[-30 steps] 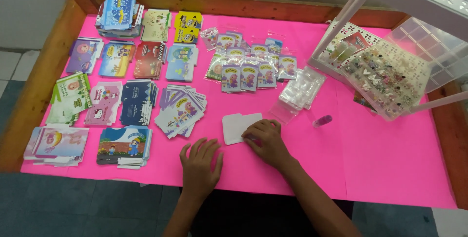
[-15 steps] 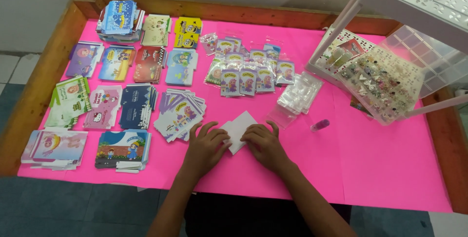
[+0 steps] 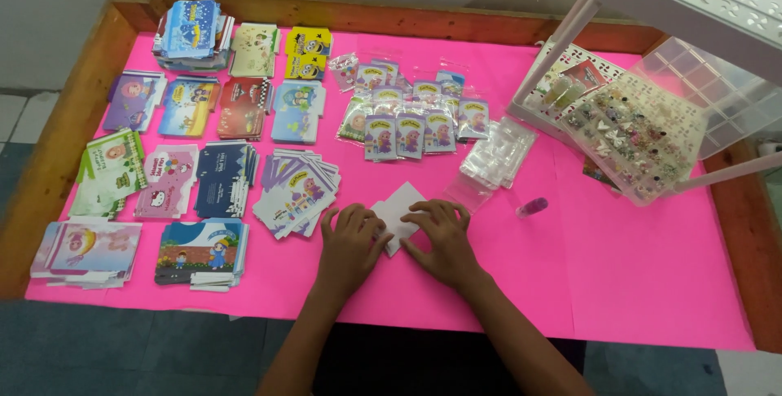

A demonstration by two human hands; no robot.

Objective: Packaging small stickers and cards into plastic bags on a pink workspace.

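On the smooth pink table cover (image 3: 521, 282), left hand (image 3: 349, 247) and right hand (image 3: 444, 243) press spread fingers onto a flat white card (image 3: 397, 204).

both forearms rise from the bottom edge of the view, the left one slanting toward one o'clock and the right one toward eleven o'clock, so the wrists converge near the centre. the left hand (image 3: 350, 245) lies palm down with its fingers spread and pointing to about one o'clock, flat and pressing downward. the right hand (image 3: 444, 241) sits just beside it at three o'clock, also palm down, fingers bent slightly and aimed toward eleven o'clock, fingertips nearly meeting the left's.
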